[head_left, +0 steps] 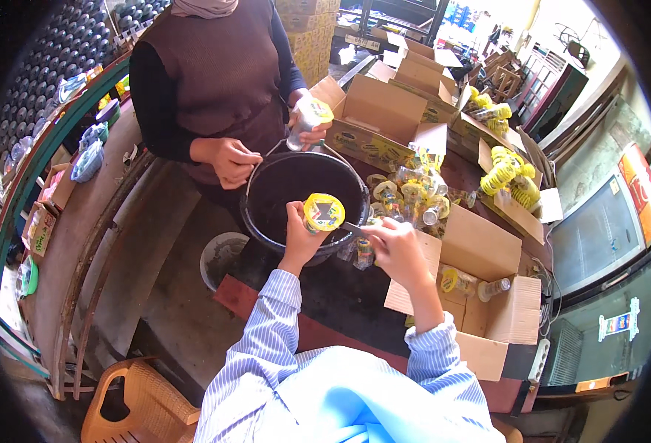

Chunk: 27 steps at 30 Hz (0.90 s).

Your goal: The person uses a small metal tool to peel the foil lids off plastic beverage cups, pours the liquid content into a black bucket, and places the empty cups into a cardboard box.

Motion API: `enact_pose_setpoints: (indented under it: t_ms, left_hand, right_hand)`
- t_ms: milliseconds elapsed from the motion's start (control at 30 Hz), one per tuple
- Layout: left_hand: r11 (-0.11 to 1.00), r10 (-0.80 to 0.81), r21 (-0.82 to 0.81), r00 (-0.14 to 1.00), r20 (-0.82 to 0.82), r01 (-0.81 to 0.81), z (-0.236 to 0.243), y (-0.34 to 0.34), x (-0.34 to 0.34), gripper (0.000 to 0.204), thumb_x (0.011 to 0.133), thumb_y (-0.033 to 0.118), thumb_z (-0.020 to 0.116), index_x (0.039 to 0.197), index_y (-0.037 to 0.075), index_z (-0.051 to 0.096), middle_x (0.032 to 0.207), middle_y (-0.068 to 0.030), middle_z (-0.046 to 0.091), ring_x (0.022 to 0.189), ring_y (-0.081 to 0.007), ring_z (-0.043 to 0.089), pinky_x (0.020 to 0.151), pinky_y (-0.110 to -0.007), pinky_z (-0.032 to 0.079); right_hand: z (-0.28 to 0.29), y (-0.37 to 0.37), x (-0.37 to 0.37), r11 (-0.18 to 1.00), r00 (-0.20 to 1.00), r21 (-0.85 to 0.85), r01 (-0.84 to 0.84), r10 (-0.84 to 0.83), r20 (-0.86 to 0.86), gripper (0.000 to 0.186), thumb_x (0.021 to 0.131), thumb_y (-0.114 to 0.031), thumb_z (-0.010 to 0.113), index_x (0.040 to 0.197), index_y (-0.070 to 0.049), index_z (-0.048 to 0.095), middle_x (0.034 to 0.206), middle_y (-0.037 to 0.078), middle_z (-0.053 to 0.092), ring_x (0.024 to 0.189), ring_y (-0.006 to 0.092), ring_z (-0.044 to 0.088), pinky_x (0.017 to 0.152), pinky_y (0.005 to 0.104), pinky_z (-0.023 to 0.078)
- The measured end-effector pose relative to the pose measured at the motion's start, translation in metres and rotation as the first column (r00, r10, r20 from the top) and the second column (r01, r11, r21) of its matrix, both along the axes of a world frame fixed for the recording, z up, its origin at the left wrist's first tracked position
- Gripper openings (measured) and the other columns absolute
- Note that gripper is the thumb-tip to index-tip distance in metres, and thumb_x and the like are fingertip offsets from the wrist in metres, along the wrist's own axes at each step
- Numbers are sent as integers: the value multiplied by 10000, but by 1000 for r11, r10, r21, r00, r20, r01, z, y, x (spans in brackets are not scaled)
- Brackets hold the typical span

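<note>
My left hand [300, 242] is closed around a plastic cup [324, 213] with a yellow printed lid, the lid turned up toward me. A small knife [353, 229] is gripped in my right hand [399, 251], its blade reaching to the right edge of that lid. Whether the blade has gone through is too small to tell. Both hands are over the near side of a large black bucket [250, 193] with a wire handle. Across the bucket, a person [218, 66] holds another clear cup with a yellow lid [309, 122], the other hand near the bucket's rim.
To the bucket's right lies a heap of clear and yellow cups [414, 193]. An open carton [480, 240] with a few cups stands nearer, and more open cartons [384, 107] farther back. A pale bucket [220, 258] and a brown plastic chair [144, 410] are at the left.
</note>
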<state>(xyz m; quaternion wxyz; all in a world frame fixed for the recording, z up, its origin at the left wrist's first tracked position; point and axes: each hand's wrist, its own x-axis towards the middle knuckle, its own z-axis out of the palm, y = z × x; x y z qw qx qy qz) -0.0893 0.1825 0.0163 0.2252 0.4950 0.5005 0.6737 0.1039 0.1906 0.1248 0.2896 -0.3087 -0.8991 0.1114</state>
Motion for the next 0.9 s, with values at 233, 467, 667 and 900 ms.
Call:
enact_pose_setpoints:
  t_ms: [233, 467, 667, 900]
  left_hand:
    - [995, 94, 33, 995, -39, -93, -1, 4, -2, 576, 619, 12, 752, 966, 41, 292, 904, -112, 519, 876, -162, 560, 756, -267, 442]
    - [988, 60, -106, 912, -407, -112, 36, 16, -8, 519, 643, 52, 727, 939, 45, 301, 849, -171, 541, 829, -321, 593, 693, -344, 461]
    - [964, -170, -257, 578, -798, -72, 59, 24, -20, 515, 647, 69, 658, 1034, 34, 319, 865, -219, 533, 852, -407, 524, 725, -460, 425]
    - [920, -295, -244, -132, -946, -308, 70, 20, -20, 478, 676, 66, 604, 1101, 79, 388, 911, -99, 568, 899, -272, 539, 757, -408, 380]
  right_hand:
    - [-65, -23, 127, 799, 719, -385, 461, -591, -365, 268, 772, -3, 563, 1026, -67, 622, 652, 18, 539, 514, 72, 414, 475, 222, 357]
    - [-188, -33, 250, 514, 403, -245, 822, -829, -388, 267, 774, -20, 567, 1038, -38, 600, 578, 13, 474, 481, 99, 391, 446, 267, 327]
    - [-202, -40, 248, 455, 323, -267, 849, -849, -419, 249, 779, -24, 556, 1025, -39, 595, 625, 38, 492, 515, 128, 432, 475, 287, 363]
    - [-195, -41, 240, 474, 349, -213, 854, -827, -441, 228, 793, -26, 538, 1014, -34, 595, 670, 60, 509, 549, 160, 476, 502, 300, 392]
